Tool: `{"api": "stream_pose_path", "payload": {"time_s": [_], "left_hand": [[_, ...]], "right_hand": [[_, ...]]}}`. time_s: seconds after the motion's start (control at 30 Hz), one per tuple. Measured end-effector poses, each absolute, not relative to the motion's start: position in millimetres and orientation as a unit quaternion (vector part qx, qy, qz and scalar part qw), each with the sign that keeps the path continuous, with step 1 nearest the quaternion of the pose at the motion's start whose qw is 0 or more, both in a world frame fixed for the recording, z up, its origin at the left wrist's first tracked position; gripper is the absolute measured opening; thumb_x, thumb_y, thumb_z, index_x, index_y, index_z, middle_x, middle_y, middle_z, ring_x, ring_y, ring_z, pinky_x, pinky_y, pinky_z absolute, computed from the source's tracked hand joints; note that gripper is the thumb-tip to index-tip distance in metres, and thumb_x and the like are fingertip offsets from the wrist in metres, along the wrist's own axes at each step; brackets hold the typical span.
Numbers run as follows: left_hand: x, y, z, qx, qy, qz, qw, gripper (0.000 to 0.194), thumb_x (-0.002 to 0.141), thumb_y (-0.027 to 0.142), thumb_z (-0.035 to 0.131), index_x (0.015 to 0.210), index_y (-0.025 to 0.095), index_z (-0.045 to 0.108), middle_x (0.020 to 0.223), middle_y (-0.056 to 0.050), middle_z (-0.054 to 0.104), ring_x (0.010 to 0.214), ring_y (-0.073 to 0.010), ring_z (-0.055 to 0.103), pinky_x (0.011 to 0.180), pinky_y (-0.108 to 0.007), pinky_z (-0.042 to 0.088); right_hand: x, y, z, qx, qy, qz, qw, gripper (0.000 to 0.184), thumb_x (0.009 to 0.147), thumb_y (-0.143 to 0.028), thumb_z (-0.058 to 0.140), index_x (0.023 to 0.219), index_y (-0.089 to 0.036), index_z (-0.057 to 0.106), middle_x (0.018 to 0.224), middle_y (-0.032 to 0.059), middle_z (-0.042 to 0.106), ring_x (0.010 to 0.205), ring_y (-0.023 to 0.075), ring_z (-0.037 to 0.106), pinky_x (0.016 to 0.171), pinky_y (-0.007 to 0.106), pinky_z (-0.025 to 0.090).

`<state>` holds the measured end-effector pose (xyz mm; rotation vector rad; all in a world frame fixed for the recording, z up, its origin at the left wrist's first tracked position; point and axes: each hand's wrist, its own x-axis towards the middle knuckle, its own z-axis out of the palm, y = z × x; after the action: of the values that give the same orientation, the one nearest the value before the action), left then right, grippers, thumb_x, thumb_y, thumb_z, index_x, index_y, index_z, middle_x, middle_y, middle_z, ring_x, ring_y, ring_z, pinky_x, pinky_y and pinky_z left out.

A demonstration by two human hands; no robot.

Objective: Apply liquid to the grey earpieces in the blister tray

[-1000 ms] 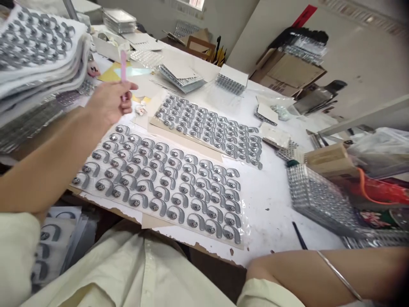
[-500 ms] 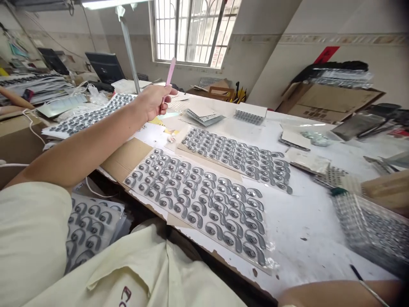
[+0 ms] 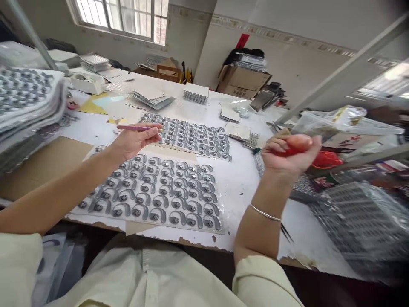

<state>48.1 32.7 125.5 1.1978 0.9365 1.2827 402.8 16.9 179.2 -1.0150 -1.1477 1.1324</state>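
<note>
My left hand point(image 3: 137, 138) is closed round a slim pink stick point(image 3: 132, 127) held nearly level. It is above the rear sheet point(image 3: 194, 138) of grey, hook-shaped pieces with shiny centres. A nearer sheet point(image 3: 166, 192) of the same pieces lies in front of me, partly under my left forearm. My right hand point(image 3: 286, 155) is raised at the right in a closed fist, blurred. Red shows between its fingers, but whether it holds something I cannot tell. A thin dark pointed tool point(image 3: 286, 233) lies beside my right forearm.
Stacked sheets of grey pieces point(image 3: 28, 98) stand at left beside brown cardboard point(image 3: 47, 164). Card-backed packs point(image 3: 151, 99) lie farther back. At right are a clear plastic bin point(image 3: 351, 132), a red bag point(image 3: 327, 159), plastic-wrapped stacks point(image 3: 361, 217) and a slanting metal post point(image 3: 345, 64).
The view has turned right. My left hand has come down and nearer the sheets, its pink stick tipping from upright to level. My right hand has risen into view.
</note>
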Motion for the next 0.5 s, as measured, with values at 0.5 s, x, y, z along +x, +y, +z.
{"api": "stream_pose_path", "payload": {"time_s": [0.5], "left_hand": [[51,43,53,0.822,0.372,0.341,0.263,0.028,0.091,0.027,0.054,0.116,0.022,0.066,0.095,-0.008,0.065,0.08,-0.0155,0.063,0.068,-0.023,0.052]], "right_hand": [[302,98,64,-0.425,-0.306,0.648,0.553,0.054,0.059,-0.06,0.072,0.06,-0.02,0.036,0.047,-0.0081,0.043,0.037,0.0043,0.044,0.032,0.016,0.023]]}}
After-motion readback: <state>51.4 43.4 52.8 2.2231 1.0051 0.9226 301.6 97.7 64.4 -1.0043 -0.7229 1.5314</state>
